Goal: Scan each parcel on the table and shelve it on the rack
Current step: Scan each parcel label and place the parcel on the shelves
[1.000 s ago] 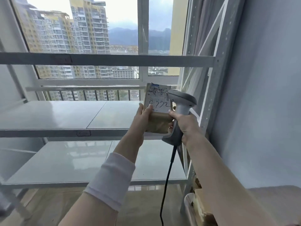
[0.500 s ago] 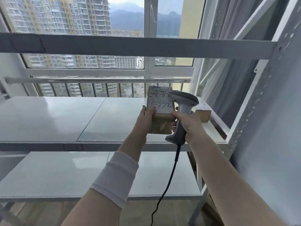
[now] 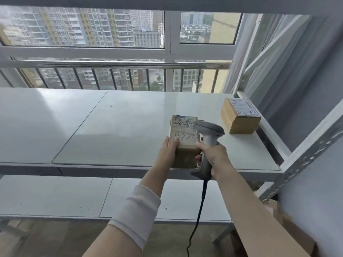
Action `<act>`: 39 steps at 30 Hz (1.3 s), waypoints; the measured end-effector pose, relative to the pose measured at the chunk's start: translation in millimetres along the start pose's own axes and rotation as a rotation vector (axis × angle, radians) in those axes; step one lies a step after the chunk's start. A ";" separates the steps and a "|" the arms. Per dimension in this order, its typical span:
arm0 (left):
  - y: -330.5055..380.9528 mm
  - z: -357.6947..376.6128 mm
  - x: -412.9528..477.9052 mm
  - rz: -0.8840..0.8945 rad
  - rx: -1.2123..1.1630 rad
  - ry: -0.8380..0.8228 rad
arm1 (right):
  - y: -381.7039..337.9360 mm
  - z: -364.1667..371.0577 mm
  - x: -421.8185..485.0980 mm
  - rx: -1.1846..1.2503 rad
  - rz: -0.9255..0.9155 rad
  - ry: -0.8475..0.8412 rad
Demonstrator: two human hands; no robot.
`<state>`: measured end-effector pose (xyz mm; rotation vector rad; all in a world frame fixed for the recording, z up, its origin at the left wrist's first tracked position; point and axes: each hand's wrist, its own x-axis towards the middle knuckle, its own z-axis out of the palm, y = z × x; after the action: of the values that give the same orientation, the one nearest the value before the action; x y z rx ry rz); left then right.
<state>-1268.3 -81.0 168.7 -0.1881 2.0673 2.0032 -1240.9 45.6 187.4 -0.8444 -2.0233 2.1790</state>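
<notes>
**Parcel held over the rack's glossy shelf**

The left hand (image 3: pixel 168 151) and right hand (image 3: pixel 213 156) clamp a small brown cardboard parcel (image 3: pixel 183 143), paper label up, above the smooth white shelf (image 3: pixel 111 130). The right hand also wraps the grey plastic scanner (image 3: pixel 207 141), its black cord dangling. Far right, a second boxy parcel (image 3: pixel 239 117) rests on the shelf.

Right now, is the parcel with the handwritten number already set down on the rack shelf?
Cannot tell for sure: the parcel is over the shelf, gripped by the left hand, its underside hidden.
</notes>
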 end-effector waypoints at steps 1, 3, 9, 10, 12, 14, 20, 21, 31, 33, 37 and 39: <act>-2.2 3.3 4.8 0.006 0.003 0.010 | 1.5 -1.2 7.2 -0.001 -0.003 -0.006; -4.0 8.8 13.8 0.030 0.012 0.029 | 1.4 -2.7 19.4 0.006 -0.017 -0.024; -3.1 20.2 33.0 0.030 0.044 0.037 | -5.1 -6.7 41.1 0.030 -0.017 -0.033; -2.2 20.8 34.0 0.033 0.057 0.029 | -6.1 -7.5 42.1 0.036 -0.012 -0.038; 0.6 19.3 34.2 0.049 0.138 0.033 | -8.0 -10.4 40.5 0.039 -0.003 -0.037; 7.1 12.5 30.1 0.167 0.305 0.090 | -11.3 -15.9 35.8 0.045 0.003 -0.017; 26.3 -1.4 25.4 0.775 1.049 -0.115 | -32.8 -37.8 13.6 0.153 0.001 0.016; 24.1 -1.0 30.0 0.780 1.157 -0.156 | -34.9 -39.7 10.6 0.160 -0.007 0.006; 39.4 21.8 107.3 0.743 1.181 -0.154 | -31.1 -50.9 21.1 0.176 0.023 0.004; 44.6 28.0 125.4 0.732 1.179 -0.147 | -29.8 -51.4 29.4 0.189 0.028 0.009; 52.6 40.1 155.2 0.733 1.194 -0.146 | -26.3 -54.0 47.3 0.211 0.042 0.019; 55.4 45.9 165.2 0.736 1.193 -0.150 | -25.9 -54.6 54.7 0.217 0.040 0.030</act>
<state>-1437.3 -19.0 176.4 1.0028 3.0275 0.5928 -1272.9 120.4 192.6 -0.8900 -1.7291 2.3370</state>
